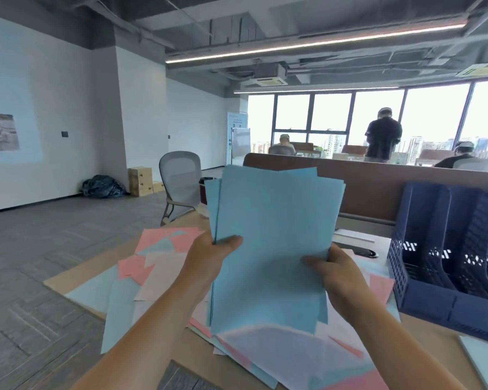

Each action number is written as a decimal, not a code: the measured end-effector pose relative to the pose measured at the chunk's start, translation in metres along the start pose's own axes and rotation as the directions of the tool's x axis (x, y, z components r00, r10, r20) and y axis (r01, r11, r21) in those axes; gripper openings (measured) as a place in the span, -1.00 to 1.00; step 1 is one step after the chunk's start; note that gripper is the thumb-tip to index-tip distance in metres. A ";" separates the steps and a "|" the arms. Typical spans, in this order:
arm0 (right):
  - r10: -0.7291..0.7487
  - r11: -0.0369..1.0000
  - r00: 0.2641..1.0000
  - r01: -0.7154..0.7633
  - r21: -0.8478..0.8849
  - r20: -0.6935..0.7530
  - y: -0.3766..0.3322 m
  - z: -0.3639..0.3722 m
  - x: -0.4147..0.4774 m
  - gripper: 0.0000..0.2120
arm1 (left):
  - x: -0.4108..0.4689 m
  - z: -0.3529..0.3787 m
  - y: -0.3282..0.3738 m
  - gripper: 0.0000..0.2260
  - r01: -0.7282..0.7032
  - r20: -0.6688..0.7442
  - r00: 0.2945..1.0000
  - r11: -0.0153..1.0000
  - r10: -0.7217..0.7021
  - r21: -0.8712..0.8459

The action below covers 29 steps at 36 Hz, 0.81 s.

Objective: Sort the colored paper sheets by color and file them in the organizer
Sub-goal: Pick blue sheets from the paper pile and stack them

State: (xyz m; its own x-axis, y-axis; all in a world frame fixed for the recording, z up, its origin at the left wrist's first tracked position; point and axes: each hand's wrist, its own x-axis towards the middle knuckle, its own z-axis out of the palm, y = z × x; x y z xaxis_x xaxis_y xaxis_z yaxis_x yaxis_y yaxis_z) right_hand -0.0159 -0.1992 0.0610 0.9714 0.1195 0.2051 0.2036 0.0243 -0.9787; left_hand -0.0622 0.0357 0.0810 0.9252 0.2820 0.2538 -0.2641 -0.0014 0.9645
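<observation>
**A:** What fills most of the frame?

**B:** An open office. A white wall (pixel 68 108) with a projected picture runs along the left, and a row of windows (pixel 333 116) crosses the upper right. A standing person (pixel 382 139) faces the glass.

**A:** And the work surface?

**B:** A light wooden desk (pixel 428 350) spans the lower half, backed by a brown divider panel (pixel 392 190). A grey mesh office chair (pixel 181 181) stands beyond its far left corner, with cardboard boxes (pixel 140 181) against the wall behind it.

**A:** Where is the container?

**B:** A navy file organizer (pixel 423 305) sits on the desk at the right edge of the frame. Its upright slots show only their own perforated walls inside.

**A:** The paper?

**B:** A stack of blue sheets (pixel 271 235) is held upright at centre frame, above the desk, its top edges fanned unevenly. Under it, a loose pile of pink, pale blue and whitish sheets (pixel 152 263) lies overlapped across the desk, left of the organizer.

**A:** The hands?

**B:** The left hand (pixel 209 257) pinches the stack's left edge, thumb on the front. The right hand (pixel 341 274) grips its lower right side the same way.
</observation>
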 end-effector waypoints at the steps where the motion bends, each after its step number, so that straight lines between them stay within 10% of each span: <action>1: -0.009 1.000 1.000 0.009 -0.012 -0.001 0.001 0.000 -0.001 -0.71 | 0.001 -0.001 -0.002 -0.85 0.002 -0.002 1.000 1.000 -0.002 0.002; 14: -0.035 0.999 0.996 0.034 0.013 0.084 -0.002 -0.004 -0.004 -0.69 | 0.004 -0.007 -0.006 -0.53 -0.021 0.142 0.990 1.000 0.021 -0.004; 22: 0.067 0.998 0.998 -0.067 0.012 -0.013 0.000 0.004 0.006 -0.83 | 0.011 0.006 -0.023 -0.90 0.030 0.041 0.999 0.998 -0.032 0.063; 29: 0.175 0.984 0.985 -0.174 0.041 -0.005 0.028 0.005 0.001 -0.79 | 0.004 0.008 -0.049 -0.85 0.110 0.081 0.990 0.988 -0.119 0.105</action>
State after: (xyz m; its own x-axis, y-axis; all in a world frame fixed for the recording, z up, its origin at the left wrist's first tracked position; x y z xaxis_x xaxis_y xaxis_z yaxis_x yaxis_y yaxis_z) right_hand -0.0099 -0.1931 0.0333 0.9926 0.1170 0.0309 0.0260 0.0438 -0.9987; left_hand -0.0432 0.0296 0.0355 0.9692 0.2012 0.1424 -0.1305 -0.0712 0.9889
